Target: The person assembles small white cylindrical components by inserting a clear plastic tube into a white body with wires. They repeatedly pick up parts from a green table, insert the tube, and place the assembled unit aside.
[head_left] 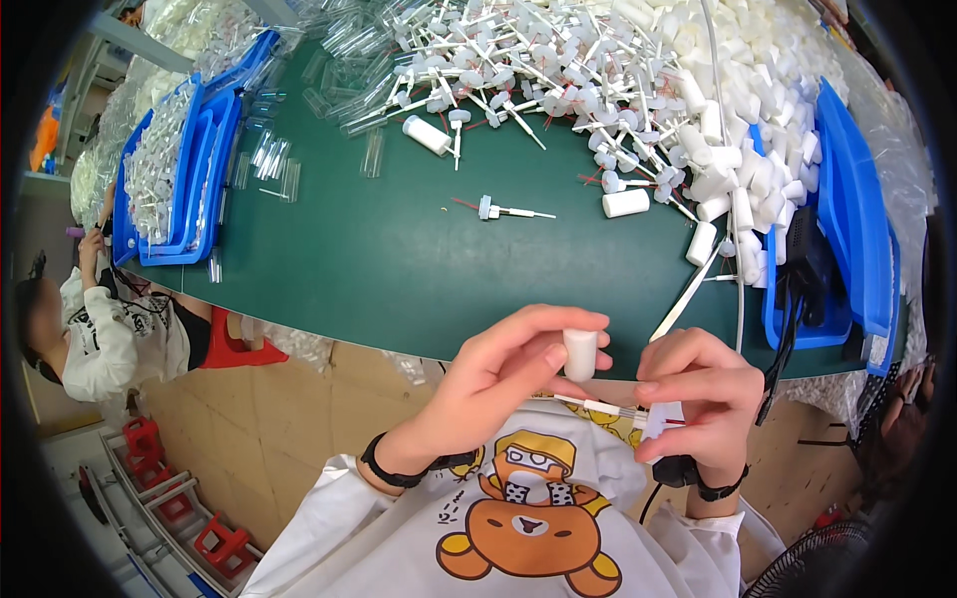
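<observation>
White cylindrical cap (580, 354) sits pinched between the left hand's (503, 384) thumb and fingertips, just below the near edge of the green table (399, 269). Beside it, the right hand (698, 399) grips a pump head with a thin dip tube (608, 407) — the tube points toward the left hand. Farther up the table lies a heap of similar pump parts (558, 70) — well apart from both hands.

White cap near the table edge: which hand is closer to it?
Left. The left hand pinches the white cap in its fingertips; the right hand sits apart to the cap's right, holding a thin sprayer stem.
</observation>
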`<state>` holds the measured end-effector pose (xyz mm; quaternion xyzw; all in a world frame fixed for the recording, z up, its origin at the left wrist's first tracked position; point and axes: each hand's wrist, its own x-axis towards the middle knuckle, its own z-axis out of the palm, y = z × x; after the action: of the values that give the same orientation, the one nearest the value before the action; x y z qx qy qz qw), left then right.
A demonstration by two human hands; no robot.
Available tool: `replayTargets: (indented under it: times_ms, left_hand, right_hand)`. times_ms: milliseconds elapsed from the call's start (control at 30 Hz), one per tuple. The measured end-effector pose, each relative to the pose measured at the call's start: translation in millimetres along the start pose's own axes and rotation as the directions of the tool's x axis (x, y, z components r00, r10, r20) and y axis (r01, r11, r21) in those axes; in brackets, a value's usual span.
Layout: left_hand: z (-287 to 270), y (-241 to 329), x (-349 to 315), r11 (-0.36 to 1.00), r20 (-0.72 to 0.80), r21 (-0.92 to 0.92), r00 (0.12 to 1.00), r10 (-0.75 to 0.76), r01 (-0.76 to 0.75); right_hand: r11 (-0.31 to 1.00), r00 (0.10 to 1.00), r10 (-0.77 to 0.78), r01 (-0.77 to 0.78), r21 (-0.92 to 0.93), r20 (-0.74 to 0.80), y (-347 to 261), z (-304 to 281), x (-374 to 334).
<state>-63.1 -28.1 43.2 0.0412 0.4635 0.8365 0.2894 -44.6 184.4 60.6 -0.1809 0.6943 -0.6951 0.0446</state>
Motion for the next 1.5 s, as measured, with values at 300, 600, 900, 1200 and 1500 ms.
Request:
replayTargets:
  times_ms: [300,600,900,1200,1500]
  left_hand:
    - [-7.6,-8.6,5.3,0.998,-0.025,-0.056,1.000,0.012,-0.013]
    - [-7.2,-9.0,6.0,0.940,0.035,-0.293,0.984,-0.175,0.178]
    - [-1.6,-4.7,5.3,0.979,-0.002,-0.046,0.980,-0.198,0.198]
    - [1.1,-9.1,4.4,0.955,-0.081,0.198,0.975,-0.208,0.220]
    - [-0.8,-6.0,6.9,0.905,-0.050,0.324,0.961,-0.273,0.274]
  right_hand:
    - [0.919,0.998,0.024,-0.047,0.391,0.063,13.2,-2.6,-1.6]
    - [0.991,0.982,0.105,-0.091,0.098,-0.156,23.4,11.2,-1.0]
    - [0.972,0.993,-0.019,-0.009,-0.234,-0.119,21.7,17.7,5.8]
    - [0.933,0.987,0.044,-0.097,-0.346,-0.158,22.8,15.9,2.3]
    - [0.977,0.988,0.132,-0.117,-0.179,0.074,25.2,1.2,12.9]
